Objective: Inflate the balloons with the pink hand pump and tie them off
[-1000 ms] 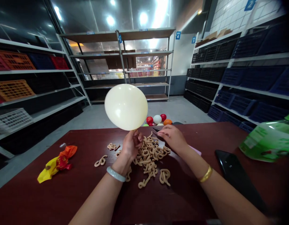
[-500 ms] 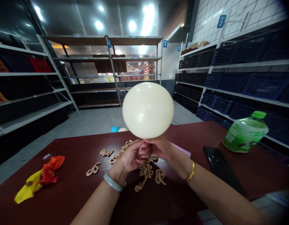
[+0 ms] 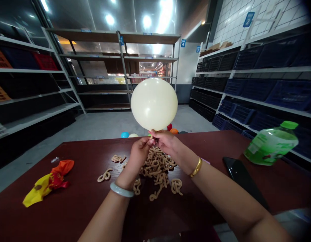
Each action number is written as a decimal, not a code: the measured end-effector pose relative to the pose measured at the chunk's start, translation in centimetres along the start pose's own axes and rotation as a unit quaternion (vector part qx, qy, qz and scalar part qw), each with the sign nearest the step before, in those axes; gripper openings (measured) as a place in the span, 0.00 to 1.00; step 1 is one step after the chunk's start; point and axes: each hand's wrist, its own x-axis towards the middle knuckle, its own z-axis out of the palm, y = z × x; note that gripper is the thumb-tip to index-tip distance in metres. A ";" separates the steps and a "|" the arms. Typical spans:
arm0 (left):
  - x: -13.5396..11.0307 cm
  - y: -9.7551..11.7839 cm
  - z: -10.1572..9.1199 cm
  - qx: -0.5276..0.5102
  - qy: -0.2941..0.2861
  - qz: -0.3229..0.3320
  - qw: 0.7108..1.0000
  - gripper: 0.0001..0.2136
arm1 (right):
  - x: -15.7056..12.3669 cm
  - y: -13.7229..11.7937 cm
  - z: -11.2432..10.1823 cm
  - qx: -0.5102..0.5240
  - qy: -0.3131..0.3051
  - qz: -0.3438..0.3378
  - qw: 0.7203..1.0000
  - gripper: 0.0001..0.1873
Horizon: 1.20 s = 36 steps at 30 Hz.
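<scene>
A round cream-coloured balloon, blown up, stands upright above the dark red table. My right hand is closed on its neck just under the round part. Right below, my left hand pinches the neck's end between thumb and fingers; a small pale bit shows between the fingertips. Under both hands lies a heap of tan, curly, rope-like pieces. A few such pieces lie apart from it, one curl to the left and one to the right.
Yellow, red and orange limp pieces lie on the table at left. A black phone and a green-capped jug stand or lie at right. Several balloons, one blue, are on the floor beyond. Shelves surround the room.
The balloon and both hands have moved up and slightly farther away. My left hand has shifted from clasped against the right to a pinch on the neck. More of the tan heap shows.
</scene>
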 end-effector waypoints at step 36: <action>2.1 -1.0 -4.2 -0.301 0.277 -0.118 0.905 0.05 | 1.6 -3.2 -0.5 -0.352 -0.085 -0.066 0.930 0.15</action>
